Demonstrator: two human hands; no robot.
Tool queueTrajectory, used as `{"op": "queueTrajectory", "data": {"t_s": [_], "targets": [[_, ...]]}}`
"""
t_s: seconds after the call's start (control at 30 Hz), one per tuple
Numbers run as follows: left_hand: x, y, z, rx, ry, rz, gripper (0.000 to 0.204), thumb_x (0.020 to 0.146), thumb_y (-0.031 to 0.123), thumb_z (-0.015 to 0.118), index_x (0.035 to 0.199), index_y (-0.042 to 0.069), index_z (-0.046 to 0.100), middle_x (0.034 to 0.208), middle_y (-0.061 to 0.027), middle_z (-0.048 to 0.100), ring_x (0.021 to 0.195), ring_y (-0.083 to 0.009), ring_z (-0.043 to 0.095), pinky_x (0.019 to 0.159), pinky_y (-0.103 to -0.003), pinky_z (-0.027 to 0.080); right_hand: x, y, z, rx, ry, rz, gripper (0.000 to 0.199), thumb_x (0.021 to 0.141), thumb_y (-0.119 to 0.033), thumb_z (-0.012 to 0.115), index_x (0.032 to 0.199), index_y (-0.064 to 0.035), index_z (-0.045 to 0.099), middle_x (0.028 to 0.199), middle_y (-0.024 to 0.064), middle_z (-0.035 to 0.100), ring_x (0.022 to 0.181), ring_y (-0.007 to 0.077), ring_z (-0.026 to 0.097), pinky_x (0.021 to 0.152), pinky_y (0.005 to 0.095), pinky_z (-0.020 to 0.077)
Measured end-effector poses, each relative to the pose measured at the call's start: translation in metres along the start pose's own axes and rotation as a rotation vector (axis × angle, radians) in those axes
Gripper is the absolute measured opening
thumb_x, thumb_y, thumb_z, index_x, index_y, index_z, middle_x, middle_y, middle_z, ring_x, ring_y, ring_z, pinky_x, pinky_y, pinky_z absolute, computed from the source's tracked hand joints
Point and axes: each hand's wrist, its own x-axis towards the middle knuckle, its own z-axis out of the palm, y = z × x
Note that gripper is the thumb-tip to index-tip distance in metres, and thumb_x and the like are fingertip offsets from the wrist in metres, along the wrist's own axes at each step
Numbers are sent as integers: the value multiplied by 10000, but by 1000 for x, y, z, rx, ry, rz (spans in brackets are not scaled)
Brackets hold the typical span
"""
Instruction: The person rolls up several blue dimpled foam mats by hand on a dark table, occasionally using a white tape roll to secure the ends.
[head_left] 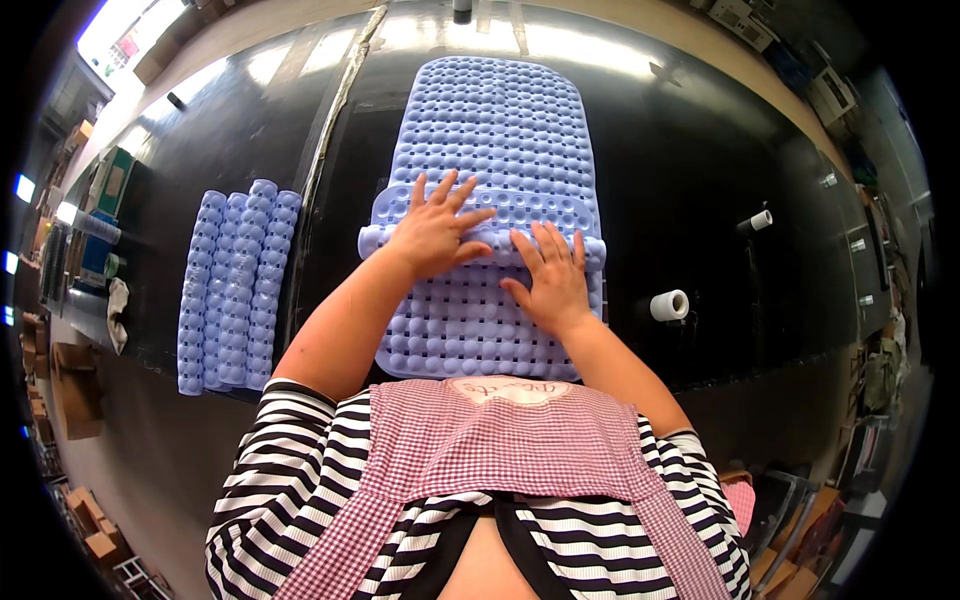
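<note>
Left hand (432, 238) and right hand (556, 288) lie splayed on a bumpy, part-rolled blue mat (495, 135).

Lower middle of frame: reddish lettering (541, 387) on pale oval patch (508, 398) of my checked apron (500, 450), only partly showing; I can make out no whole word.

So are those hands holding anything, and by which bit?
Nothing looks gripped: the left hand and right hand lie open on the blue mat, at its rolled part.
</note>
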Motion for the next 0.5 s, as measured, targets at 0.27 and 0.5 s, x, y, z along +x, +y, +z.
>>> {"op": "queueTrajectory", "data": {"t_s": [0.27, 0.5], "targets": [[-10, 28, 17, -65, 287, 12, 522, 850, 338, 766, 1316, 150, 626, 1183, -47, 629, 1128, -286, 595, 998, -459, 438, 45, 14, 4, 63, -97, 85, 598, 855, -462, 777, 1373, -211, 615, 1403, 138, 559, 1384, 300, 461, 1190, 577, 226], [-2, 37, 2, -112, -25, 29, 554, 833, 249, 773, 1352, 172, 595, 1161, -65, 635, 1086, -292, 605, 971, -454, 423, 27, 27, -35, 381, 241, -42, 520, 853, -349, 804, 1293, -111, 664, 1270, 146, 658, 1239, 340, 583, 1081, 494, 406]]}}
